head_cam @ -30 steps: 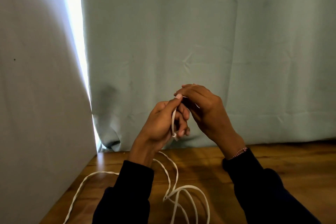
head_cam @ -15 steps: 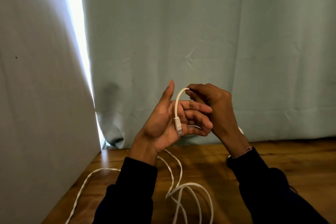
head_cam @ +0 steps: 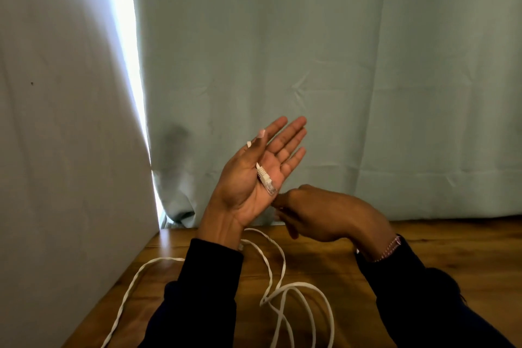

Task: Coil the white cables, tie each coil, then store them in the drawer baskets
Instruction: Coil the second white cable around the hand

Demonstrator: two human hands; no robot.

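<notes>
Dim room. Blown-out daylight strip through curtain gap (head_cam: 124, 70), up-left of left hand (head_cam: 254, 178) fingers. Right hand (head_cam: 324, 215) motion-blurred, shadowed, its fingers smeared. Soft glare on wooden table (head_cam: 310, 265). Slight wide-angle bending at edges.

We see a pale green curtain (head_cam: 339, 79) hanging across the far side, creased and reaching down to a wooden tabletop (head_cam: 466, 248). On the left stands a plain grey-white wall (head_cam: 56, 150). Between them a narrow strip of bright daylight (head_cam: 124, 37) comes through.
</notes>
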